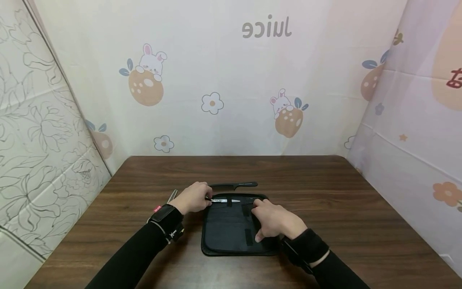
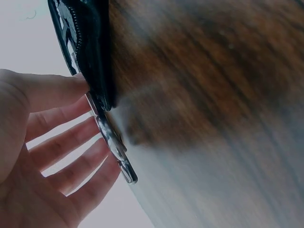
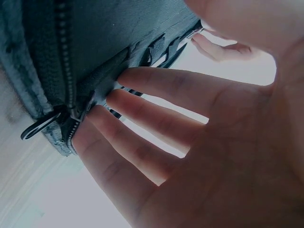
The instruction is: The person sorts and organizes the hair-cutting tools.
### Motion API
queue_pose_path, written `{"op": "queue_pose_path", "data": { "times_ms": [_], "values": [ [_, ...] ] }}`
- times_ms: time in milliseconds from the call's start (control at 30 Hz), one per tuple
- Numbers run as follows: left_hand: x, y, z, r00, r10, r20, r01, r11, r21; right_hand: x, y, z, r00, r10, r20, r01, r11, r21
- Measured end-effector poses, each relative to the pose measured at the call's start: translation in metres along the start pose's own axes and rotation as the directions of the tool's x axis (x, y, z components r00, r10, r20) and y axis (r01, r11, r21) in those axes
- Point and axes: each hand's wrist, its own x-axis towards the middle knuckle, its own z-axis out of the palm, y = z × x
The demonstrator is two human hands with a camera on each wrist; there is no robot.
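Black zippered case (image 1: 223, 233) lies flat on a brown wood-grain table (image 1: 332, 200), inner face up. At its right side, the right hand (image 1: 276, 218) is spread, thumb and fingertips touching the case; the right-wrist view shows those fingers nearly straight, near a looped zip pull (image 3: 40, 126). At the case's far left corner, the left hand (image 1: 195, 197) pinches the dark end of a slim silver tool (image 1: 219, 200), whose pale length lies under an elastic loop (image 1: 229, 202) near the case's far edge. Left of the case, a metal implement (image 1: 173, 195) is partly hidden by the left hand; type not determinable. Just beyond the case's far edge lies a black handled comb (image 1: 247, 184). Farthest from the case hangs a rabbit-and-fruit printed backdrop (image 1: 223, 60).
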Motion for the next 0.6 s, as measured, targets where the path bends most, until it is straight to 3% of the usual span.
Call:
{"op": "queue_pose_path", "data": {
  "times_ms": [233,600],
  "values": [
    [0.0019,0.0009,-0.0005,0.999,-0.017,0.027,0.018,1.000,-0.011,0.0008,0.0009,0.0009,1.000,0.001,-0.004,-0.001,1.000,-0.002],
    [0.0008,-0.0022,0.0022,0.999,0.032,0.006,-0.031,0.999,-0.008,0.0006,-0.0004,0.0009,1.000,0.005,0.000,-0.005,1.000,-0.004]
  ]
}}
